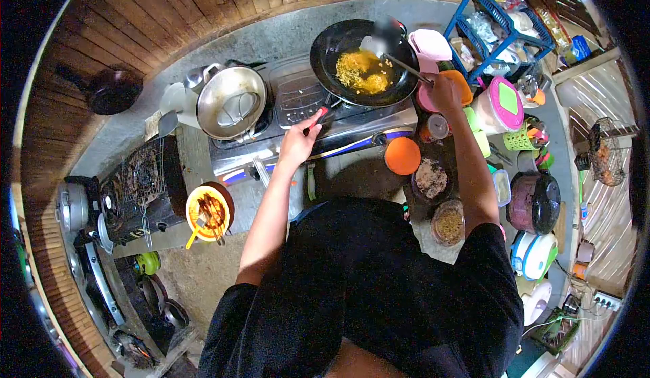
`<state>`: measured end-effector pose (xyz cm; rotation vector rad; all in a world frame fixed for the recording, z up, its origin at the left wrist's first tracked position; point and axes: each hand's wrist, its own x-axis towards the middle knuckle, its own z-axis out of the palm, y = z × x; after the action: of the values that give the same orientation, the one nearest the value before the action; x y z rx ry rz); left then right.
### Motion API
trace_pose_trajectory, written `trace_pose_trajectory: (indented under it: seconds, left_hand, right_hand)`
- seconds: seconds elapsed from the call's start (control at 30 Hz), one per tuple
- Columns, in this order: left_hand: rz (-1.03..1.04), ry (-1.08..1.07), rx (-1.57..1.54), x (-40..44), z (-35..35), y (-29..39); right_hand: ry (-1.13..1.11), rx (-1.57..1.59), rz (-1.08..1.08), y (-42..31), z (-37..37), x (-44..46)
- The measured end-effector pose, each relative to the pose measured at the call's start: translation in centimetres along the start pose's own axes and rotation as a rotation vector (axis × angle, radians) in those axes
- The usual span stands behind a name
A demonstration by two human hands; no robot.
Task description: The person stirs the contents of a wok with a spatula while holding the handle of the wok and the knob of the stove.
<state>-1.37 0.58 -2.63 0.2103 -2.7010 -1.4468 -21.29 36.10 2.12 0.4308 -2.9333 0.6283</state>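
Observation:
A black wok [326, 73] sits on the gas stove [393, 117], with yellow, egg-like food [362, 72] in its bottom. My left hand [298, 144] is closed around the wok's handle [324, 112], which has a red end. In my right hand [443, 94] is the long handle of a spatula [406, 67]; its pale head reaches into the wok near the food. A dark blur covers part of the wok's far rim. Below my right forearm stand a bowl of minced-looking food [431, 178] and an orange lid or bowl [402, 156].
Left on the stove is a metal pan [231, 104] with a wire tool inside. A yellow bowl [210, 210] with dark sauce and utensils stands near my left arm. Right are a pink-lidded tub [500, 104], a blue rack [497, 36] and a dark lidded pot [535, 202].

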Motion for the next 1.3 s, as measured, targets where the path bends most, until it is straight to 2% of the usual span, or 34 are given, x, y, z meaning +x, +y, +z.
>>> trace_pose_trajectory:
  seconds: [0.13, 0.2, 0.33, 0.4, 0.53, 0.67, 0.73, 0.8, 0.93, 1.0, 1.13, 1.2, 1.3]
  left_hand:
    - [-0.017, -0.006, 0.011, -0.1, -0.2, 0.2]
    - [-0.018, -0.003, 0.014, -0.1, -0.2, 0.5]
    - [-0.074, -0.023, 0.021, -0.3, -0.5, 1.2]
    - [-0.054, -0.017, 0.027, -0.2, -0.4, 1.0]
    - [-0.041, -0.013, 0.017, -0.3, -0.4, 0.9]
    - [-0.048, -0.021, -0.005, -0.3, -0.6, 1.4]
    - [-0.117, -0.05, 0.027, -0.3, -0.7, 1.8]
    - [-0.125, -0.057, 0.021, -0.4, -0.8, 2.0]
    - [-0.065, -0.005, 0.025, -0.5, -0.6, 1.6]
    - [-0.053, -0.001, 0.021, -0.4, -0.5, 1.3]
    - [-0.054, 0.0, 0.03, -0.3, -0.3, 1.0]
    - [-0.055, -0.003, 0.027, -0.2, -0.3, 0.8]
    - [-0.057, -0.005, 0.021, -0.2, -0.2, 0.5]
  right_hand:
    - [-0.029, 0.027, -0.049, 0.2, 1.1, -0.3]
    - [-0.158, 0.029, -0.077, -0.4, 1.0, -0.5]
    - [-0.219, -0.009, -0.15, -1.5, -0.1, -1.6]
    - [-0.252, 0.246, -0.172, -0.6, 0.2, -2.1]
    - [-0.301, 0.384, -0.188, -0.7, -1.2, -3.1]
    - [-0.243, 0.317, -0.122, -0.7, -3.1, -3.5]
    - [-0.2, 0.302, -0.123, -0.4, -3.6, -3.5]
    - [-0.124, 0.151, -0.035, -0.5, -4.6, -3.6]
    - [-0.038, -0.09, -0.023, -1.3, -6.1, -3.9]
    - [0.178, -0.213, -0.146, -0.9, -6.2, -3.8]
    - [0.115, -0.291, -0.083, -3.0, -8.1, -4.4]
    - [0.002, -0.334, 0.024, -3.4, -8.5, -4.3]
    - [-0.068, -0.286, -0.057, -2.6, -8.4, -4.0]
